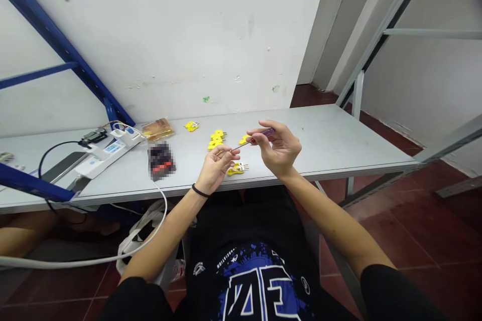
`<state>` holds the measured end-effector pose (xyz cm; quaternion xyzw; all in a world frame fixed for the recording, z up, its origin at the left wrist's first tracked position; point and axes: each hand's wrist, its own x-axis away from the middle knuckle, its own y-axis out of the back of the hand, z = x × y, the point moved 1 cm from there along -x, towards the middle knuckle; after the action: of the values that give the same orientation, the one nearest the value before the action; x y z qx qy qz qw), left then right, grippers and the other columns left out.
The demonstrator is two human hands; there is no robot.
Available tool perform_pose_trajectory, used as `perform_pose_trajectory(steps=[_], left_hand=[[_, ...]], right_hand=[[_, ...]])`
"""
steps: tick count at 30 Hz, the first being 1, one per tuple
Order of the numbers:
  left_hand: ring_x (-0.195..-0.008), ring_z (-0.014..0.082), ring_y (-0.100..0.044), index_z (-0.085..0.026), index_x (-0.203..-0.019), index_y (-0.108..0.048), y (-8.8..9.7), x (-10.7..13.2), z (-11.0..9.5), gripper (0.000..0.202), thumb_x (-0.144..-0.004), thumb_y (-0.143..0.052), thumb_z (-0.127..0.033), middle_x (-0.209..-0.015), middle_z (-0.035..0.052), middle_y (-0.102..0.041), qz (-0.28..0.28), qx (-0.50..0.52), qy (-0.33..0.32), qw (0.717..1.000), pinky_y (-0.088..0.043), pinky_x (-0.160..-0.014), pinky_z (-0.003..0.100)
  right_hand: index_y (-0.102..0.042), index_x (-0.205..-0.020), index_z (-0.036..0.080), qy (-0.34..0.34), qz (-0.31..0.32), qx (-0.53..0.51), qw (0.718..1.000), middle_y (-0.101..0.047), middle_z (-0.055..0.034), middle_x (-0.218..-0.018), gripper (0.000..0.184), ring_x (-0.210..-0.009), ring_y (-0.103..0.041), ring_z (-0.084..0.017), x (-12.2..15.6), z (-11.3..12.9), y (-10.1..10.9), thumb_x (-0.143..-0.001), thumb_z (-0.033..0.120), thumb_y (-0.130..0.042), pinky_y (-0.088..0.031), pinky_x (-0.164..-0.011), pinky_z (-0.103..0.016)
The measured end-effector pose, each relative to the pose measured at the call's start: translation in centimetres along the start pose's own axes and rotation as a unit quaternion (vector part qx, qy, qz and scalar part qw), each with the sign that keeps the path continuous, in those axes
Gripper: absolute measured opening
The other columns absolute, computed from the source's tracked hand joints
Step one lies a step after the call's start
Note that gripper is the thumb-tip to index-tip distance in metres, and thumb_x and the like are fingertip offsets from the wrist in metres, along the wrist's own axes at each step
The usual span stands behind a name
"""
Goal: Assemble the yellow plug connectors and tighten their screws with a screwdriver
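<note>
A screwdriver (268,133) with a purple-red handle and a thin metal shaft lies across the space between my hands. Its handle rests in my right hand (281,150), between thumb and curled fingers. The shaft points left to the pinched fingers of my left hand (217,166), which close around its tip end; whether a small part is there too I cannot tell. A yellow plug (235,168) with metal prongs lies on the table just below the left fingertips. Behind the hands sit several more yellow plugs (217,139), and a yellow piece (244,139) is partly hidden by the screwdriver.
On the grey table (324,150), another yellow plug (192,126) lies farther back. To the left are a clear amber packet (158,129), a blurred black-and-red item (161,160) and a white power strip (109,153) with cables. A white cable (164,205) hangs over the front edge.
</note>
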<state>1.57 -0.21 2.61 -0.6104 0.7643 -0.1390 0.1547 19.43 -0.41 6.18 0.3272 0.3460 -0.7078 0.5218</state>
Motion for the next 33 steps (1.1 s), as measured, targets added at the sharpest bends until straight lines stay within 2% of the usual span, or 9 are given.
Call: perform_pose_trajectory(steps=[3, 5, 9, 11, 14, 17, 24, 28, 33], left_hand=[[-0.086, 0.0167, -0.068, -0.019, -0.099, -0.065, 0.5, -0.1, -0.4, 0.048, -0.069, -0.090, -0.047, -0.101, 0.0068, -0.071, 0.012, -0.074, -0.037, 0.996, -0.048, -0.065, 0.024], [-0.088, 0.0185, -0.065, -0.019, -0.103, -0.068, 0.9, -0.2, -0.7, 0.043, -0.075, -0.084, -0.047, -0.099, 0.0065, -0.068, 0.023, -0.184, -0.069, 0.980, -0.048, -0.067, 0.026], [-0.098, 0.0245, -0.063, -0.021, -0.118, -0.071, 1.3, -0.1, -0.5, 0.053, -0.071, -0.087, -0.041, -0.109, 0.0083, -0.065, 0.084, -0.459, -0.100, 0.879, -0.051, -0.090, 0.038], [-0.106, 0.0287, -0.061, -0.022, -0.119, -0.072, 1.4, 0.0, 0.0, 0.055, -0.069, -0.088, -0.039, -0.112, 0.0096, -0.064, 0.103, -0.533, -0.119, 0.831, -0.047, -0.101, 0.044], [-0.107, 0.0306, -0.060, -0.021, -0.112, -0.075, 1.5, -0.1, 0.8, 0.040, -0.077, -0.082, -0.039, -0.107, 0.0101, -0.064, 0.119, -0.580, -0.134, 0.795, -0.047, -0.102, 0.045], [-0.100, 0.0283, -0.062, -0.020, -0.109, -0.075, 1.5, -0.2, 1.2, 0.031, -0.083, -0.077, -0.037, -0.104, 0.0096, -0.066, 0.126, -0.592, -0.134, 0.785, -0.049, -0.096, 0.043], [-0.093, 0.0209, -0.062, -0.022, -0.123, -0.067, 1.5, 0.0, 1.0, 0.039, -0.087, -0.075, -0.034, -0.108, 0.0060, -0.063, 0.149, -0.566, -0.143, 0.798, -0.053, -0.089, 0.036], [-0.096, 0.0207, -0.063, -0.023, -0.115, -0.071, 1.9, -0.2, 1.2, 0.030, -0.090, -0.073, -0.038, -0.110, 0.0068, -0.062, 0.173, -0.557, -0.185, 0.791, -0.054, -0.090, 0.034], [-0.098, 0.0204, -0.065, -0.024, -0.118, -0.073, 2.4, -0.5, 1.6, 0.032, -0.091, -0.072, -0.042, -0.108, 0.0074, -0.064, 0.180, -0.555, -0.235, 0.778, -0.054, -0.093, 0.036]], right_hand=[[-0.065, -0.114, 0.027, 0.008, -0.003, -0.009, 1.000, -0.078, -0.0009, -0.086, 0.028, -0.073, -0.077, -0.020, -0.2, 0.0, 0.1, -0.092, 0.041, -0.072, -0.068, -0.064, -0.036], [-0.066, -0.113, 0.027, 0.016, -0.005, -0.009, 1.000, -0.078, 0.0000, -0.083, 0.026, -0.071, -0.077, -0.019, -0.4, 0.1, 0.3, -0.092, 0.039, -0.073, -0.068, -0.063, -0.035], [-0.067, -0.111, 0.026, -0.001, -0.011, 0.022, 1.000, -0.075, 0.0007, -0.079, 0.027, -0.069, -0.076, -0.019, -0.8, -0.1, 0.7, -0.092, 0.044, -0.071, -0.067, -0.063, -0.037], [-0.067, -0.111, 0.026, -0.015, -0.015, 0.030, 0.999, -0.075, 0.0000, -0.079, 0.028, -0.070, -0.076, -0.020, -0.8, -0.3, 0.9, -0.092, 0.046, -0.071, -0.067, -0.064, -0.037], [-0.067, -0.111, 0.026, -0.017, -0.015, 0.023, 0.999, -0.074, -0.0004, -0.079, 0.027, -0.070, -0.076, -0.020, -0.9, -0.4, 1.1, -0.092, 0.045, -0.071, -0.067, -0.064, -0.037], [-0.069, -0.112, 0.026, 0.005, -0.014, 0.011, 1.000, -0.073, 0.0005, -0.077, 0.024, -0.069, -0.076, -0.019, -1.1, -0.5, 1.3, -0.092, 0.040, -0.072, -0.066, -0.061, -0.034], [-0.068, -0.113, 0.023, 0.045, -0.017, 0.026, 0.999, -0.074, 0.0018, -0.077, 0.022, -0.064, -0.075, -0.016, -1.4, -0.6, 1.7, -0.094, 0.034, -0.071, -0.065, -0.057, -0.030], [-0.068, -0.112, 0.023, 0.046, -0.011, 0.046, 0.998, -0.073, 0.0017, -0.075, 0.023, -0.064, -0.075, -0.017, -1.4, -0.3, 1.9, -0.094, 0.038, -0.070, -0.065, -0.058, -0.031], [-0.068, -0.115, 0.024, 0.073, 0.021, 0.029, 0.997, -0.075, 0.0013, -0.076, 0.023, -0.064, -0.075, -0.017, -0.5, -0.6, 2.2, -0.093, 0.028, -0.071, -0.066, -0.058, -0.031]])
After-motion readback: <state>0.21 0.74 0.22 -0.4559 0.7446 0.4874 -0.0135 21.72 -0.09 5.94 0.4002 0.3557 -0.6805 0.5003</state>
